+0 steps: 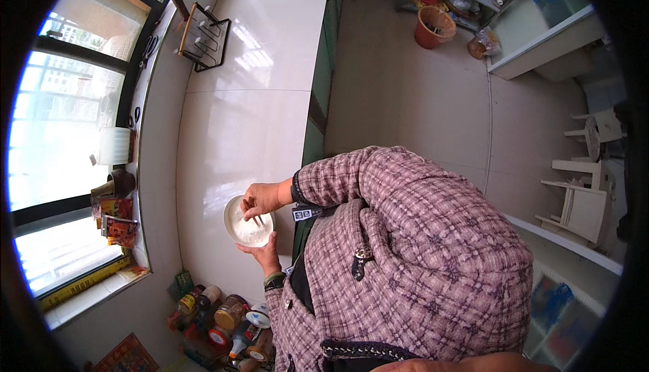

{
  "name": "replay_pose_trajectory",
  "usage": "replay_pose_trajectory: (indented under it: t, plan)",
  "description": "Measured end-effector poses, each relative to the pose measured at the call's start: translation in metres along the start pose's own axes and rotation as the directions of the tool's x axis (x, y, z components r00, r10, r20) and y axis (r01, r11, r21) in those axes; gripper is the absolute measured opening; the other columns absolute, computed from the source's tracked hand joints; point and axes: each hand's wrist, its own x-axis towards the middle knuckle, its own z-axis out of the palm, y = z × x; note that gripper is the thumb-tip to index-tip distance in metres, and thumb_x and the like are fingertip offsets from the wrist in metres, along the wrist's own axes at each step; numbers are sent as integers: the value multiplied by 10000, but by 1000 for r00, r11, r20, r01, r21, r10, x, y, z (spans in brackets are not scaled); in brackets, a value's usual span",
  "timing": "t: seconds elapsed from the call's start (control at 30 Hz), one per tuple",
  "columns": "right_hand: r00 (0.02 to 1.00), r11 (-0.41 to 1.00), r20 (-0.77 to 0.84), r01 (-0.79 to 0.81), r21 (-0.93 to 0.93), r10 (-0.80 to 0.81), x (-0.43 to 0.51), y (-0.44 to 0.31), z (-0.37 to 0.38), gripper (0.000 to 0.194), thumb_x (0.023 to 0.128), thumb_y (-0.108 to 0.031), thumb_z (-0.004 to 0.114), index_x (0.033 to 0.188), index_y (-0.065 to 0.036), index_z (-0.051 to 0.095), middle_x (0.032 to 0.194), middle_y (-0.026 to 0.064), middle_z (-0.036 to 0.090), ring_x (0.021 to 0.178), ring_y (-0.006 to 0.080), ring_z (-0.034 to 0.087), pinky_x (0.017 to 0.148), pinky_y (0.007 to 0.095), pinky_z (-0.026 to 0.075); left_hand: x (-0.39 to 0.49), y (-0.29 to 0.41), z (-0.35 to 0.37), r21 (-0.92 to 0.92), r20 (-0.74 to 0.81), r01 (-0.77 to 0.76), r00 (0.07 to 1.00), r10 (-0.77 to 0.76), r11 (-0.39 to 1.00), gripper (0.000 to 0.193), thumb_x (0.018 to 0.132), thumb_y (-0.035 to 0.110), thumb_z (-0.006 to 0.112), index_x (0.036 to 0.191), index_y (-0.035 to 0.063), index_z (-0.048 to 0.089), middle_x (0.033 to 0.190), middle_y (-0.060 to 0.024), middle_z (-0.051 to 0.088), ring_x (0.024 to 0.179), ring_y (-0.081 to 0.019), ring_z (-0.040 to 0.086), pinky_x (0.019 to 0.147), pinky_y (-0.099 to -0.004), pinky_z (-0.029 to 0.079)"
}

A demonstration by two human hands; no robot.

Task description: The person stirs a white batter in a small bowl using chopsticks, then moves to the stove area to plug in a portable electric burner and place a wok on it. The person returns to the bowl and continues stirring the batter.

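Note:
A white bowl (227,224) rests on or just above the pale tiled countertop (243,139), close to the counter's front edge. Inside it lies a white, floury-looking substance (247,231). My left hand (265,257), with a green bangle at the wrist, supports the bowl from its near lower side. Above the bowl, my right hand (264,199) grips a pair of chopsticks (258,220), whose lower ends reach into the white contents. The tips of the chopsticks are hard to make out.
Several jars and bottles (230,313) crowd the counter to my left. A metal cup rack (205,40) stands farther right. Along the windowsill are a white plastic container (114,146) and seasoning packets (119,220). Behind me are a red bucket (431,32) and white stools (583,207).

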Motion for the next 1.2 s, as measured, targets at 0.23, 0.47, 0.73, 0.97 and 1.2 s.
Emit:
replay_pose_trajectory:
  t: [0.23, 0.47, 0.73, 0.97, 1.2]
  plan:
    - [995, 996, 67, -71, 54, 67, 1, -2, -4, 125, 868, -141, 677, 835, -23, 700, 726, 25, 678, 702, 65, 600, 666, 244, 486, 0, -7, 1, -93, -5, 33, 999, -33, 995, 1317, 645, 81, 852, 1466, 44, -177, 1474, -214, 253, 1317, -304, 356, 1099, -401, 326]
    - [988, 998, 141, -68, -1, 67, 2, -1, -1, 131, 894, -133, 663, 847, -15, 694, 757, 28, 688, 746, 66, 618, 702, 250, 500, -3, -9, 2, -91, 1, -24, 1000, 24, 996, 1320, 643, 62, 848, 1468, 60, -183, 1457, -218, 278, 1309, -305, 365, 1093, -397, 333]
    - [998, 987, 29, 55, 149, -60, 3, -6, -5, 113, 898, -110, 651, 867, -10, 694, 781, 35, 693, 757, 71, 618, 716, 245, 502, -3, -6, 4, -74, -15, -54, 998, 53, 996, 1335, 641, 83, 856, 1455, 55, -201, 1436, -226, 314, 1289, -309, 399, 1073, -391, 360]
    - [994, 989, 71, 75, 129, -85, 3, 7, -5, 127, 906, -110, 647, 899, 9, 691, 831, 53, 704, 822, 102, 647, 764, 256, 520, -4, -6, 4, 38, -47, -19, 999, 21, 999, 1363, 626, 128, 878, 1449, 43, -205, 1408, -211, 387, 1268, -298, 441, 1076, -368, 360]
    - [995, 973, 72, 49, 226, -66, 0, 5, -9, 123, 901, -117, 656, 903, -1, 697, 826, 42, 706, 788, 91, 633, 751, 252, 511, -5, -13, 8, -46, -37, -61, 998, 59, 997, 1391, 608, 144, 896, 1448, 55, -209, 1400, -204, 419, 1270, -297, 458, 1088, -380, 353]
